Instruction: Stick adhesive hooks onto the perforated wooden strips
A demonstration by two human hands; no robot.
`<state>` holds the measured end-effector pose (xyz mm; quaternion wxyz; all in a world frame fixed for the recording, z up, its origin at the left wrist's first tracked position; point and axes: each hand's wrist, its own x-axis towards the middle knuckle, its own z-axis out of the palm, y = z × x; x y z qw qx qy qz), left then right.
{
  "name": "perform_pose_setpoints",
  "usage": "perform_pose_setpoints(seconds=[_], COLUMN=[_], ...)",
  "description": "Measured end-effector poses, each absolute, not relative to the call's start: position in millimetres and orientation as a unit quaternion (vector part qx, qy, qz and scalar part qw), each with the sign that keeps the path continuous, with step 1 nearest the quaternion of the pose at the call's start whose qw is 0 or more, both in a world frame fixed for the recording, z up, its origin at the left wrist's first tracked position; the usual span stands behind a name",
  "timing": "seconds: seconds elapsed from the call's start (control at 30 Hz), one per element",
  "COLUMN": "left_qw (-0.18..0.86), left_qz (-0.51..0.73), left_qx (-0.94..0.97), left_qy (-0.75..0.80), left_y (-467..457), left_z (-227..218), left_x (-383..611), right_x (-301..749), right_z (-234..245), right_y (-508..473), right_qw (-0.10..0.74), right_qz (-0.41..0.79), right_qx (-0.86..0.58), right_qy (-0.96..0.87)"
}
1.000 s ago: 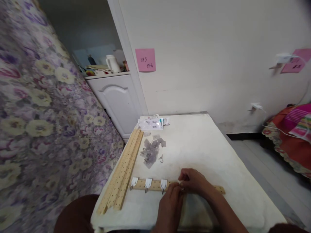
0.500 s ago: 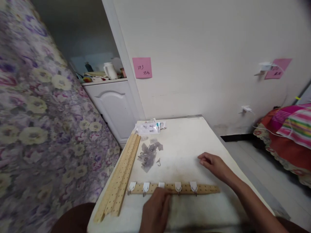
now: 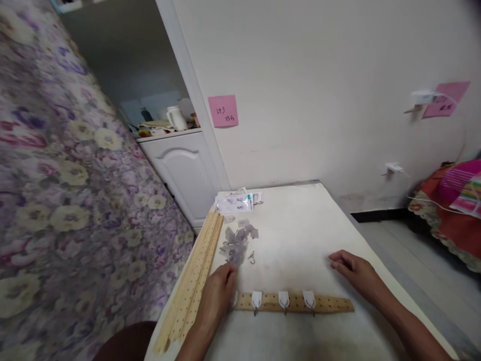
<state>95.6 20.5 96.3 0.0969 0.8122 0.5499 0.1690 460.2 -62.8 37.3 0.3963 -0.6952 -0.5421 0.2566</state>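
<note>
My left hand (image 3: 220,287) is curled at the near edge of a heap of small clear packets with metal hooks (image 3: 236,244); whether it touches them or pinches anything cannot be made out. It covers the left end of a perforated wooden strip (image 3: 295,302). Several white hooks with metal loops (image 3: 283,299) sit in a row along this strip, the leftmost partly behind my hand. My right hand (image 3: 353,272) hovers or rests over the table's right side, fingers loosely bent, thumb apart, nothing visible in it. A loose metal hook (image 3: 251,257) lies right of the heap.
Long perforated wooden strips (image 3: 195,281) lie along the left edge of the white table (image 3: 293,225). Blister packs (image 3: 235,203) are at the far left corner. A floral curtain (image 3: 93,200) hangs at left; a wall (image 3: 285,100) stands behind the table.
My left hand has gone from the middle of the hook strip to the left and away from me, up to the packets. The view has shifted slightly; my right hand keeps a similar pose.
</note>
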Motion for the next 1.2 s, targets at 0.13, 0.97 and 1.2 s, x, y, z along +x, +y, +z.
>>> perform_pose_setpoints(seconds=[0.13, 0.97, 1.2], left_qw=[0.059, 0.463, 0.632], left_qz=[0.141, 0.301, 0.333], left_qx=[0.829, 0.704, 0.563], left_qy=[0.538, 0.447, 0.415], left_y=[38.3, 18.0, -10.8], left_z=[93.1, 103.7, 104.8], left_x=[123.8, 222.8, 257.0], right_x=[460.0, 416.0, 407.0], right_z=[31.6, 71.8, 81.6], right_y=[-61.9, -67.1, -73.0], right_qw=[0.383, 0.540, 0.544], right_qz=[0.269, 0.468, 0.385], right_qx=[-0.703, -0.523, -0.556], right_qy=[-0.536, -0.465, -0.497])
